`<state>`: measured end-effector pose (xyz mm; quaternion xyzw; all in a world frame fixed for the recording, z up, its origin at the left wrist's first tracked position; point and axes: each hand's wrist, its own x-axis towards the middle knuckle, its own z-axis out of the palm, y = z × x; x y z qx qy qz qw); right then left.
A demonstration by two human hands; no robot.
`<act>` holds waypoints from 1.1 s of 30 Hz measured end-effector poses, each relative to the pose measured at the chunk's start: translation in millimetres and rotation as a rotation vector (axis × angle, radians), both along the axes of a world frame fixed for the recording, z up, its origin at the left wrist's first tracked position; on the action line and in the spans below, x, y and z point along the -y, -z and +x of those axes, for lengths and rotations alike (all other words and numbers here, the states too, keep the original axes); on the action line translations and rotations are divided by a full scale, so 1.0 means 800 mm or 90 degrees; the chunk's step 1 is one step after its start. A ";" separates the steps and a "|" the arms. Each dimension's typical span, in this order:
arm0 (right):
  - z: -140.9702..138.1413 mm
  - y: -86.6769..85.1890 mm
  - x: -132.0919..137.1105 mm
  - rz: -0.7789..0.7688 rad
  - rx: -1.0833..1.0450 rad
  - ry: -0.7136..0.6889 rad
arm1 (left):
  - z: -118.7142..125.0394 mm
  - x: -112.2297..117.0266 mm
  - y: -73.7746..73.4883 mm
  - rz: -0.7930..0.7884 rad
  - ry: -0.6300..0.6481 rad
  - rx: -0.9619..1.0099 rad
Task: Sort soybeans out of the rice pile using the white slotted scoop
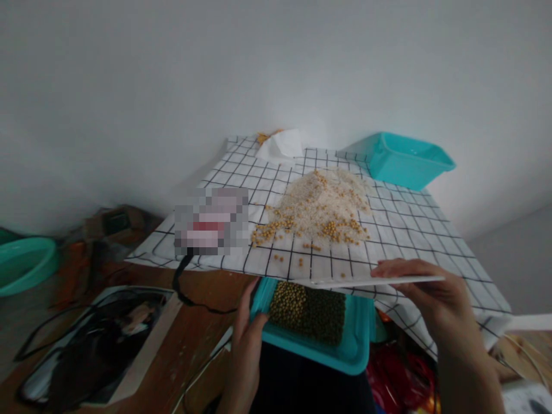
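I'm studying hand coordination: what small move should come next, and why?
Perhaps draw some loose yellow beans edgeward with the white card: the right hand holds it by the table edge, and the left hand holds the teal tray, with similar beans inside, below.

The left hand (246, 338), its bare forearm rising from below, grips just under the front edge of the table (416, 230), thumb turned inward, fingers upward. Toward that edge's right end, the right hand (446, 293) pinches, fingers reaching leftward, wrist bent inward.
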<state>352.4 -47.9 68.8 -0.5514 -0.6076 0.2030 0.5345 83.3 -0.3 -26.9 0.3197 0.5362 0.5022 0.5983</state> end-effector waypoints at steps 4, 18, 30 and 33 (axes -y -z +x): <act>-0.001 0.006 -0.006 -0.020 -0.013 0.088 | -0.001 0.002 -0.002 0.021 0.002 -0.003; 0.019 0.016 -0.019 0.120 -0.112 0.281 | -0.002 0.003 -0.004 0.016 -0.002 -0.012; 0.027 0.033 -0.063 0.074 -0.036 0.236 | 0.000 0.002 -0.006 0.028 -0.002 -0.008; 0.021 0.031 -0.086 0.102 -0.051 0.236 | -0.001 0.002 -0.006 0.023 -0.005 -0.012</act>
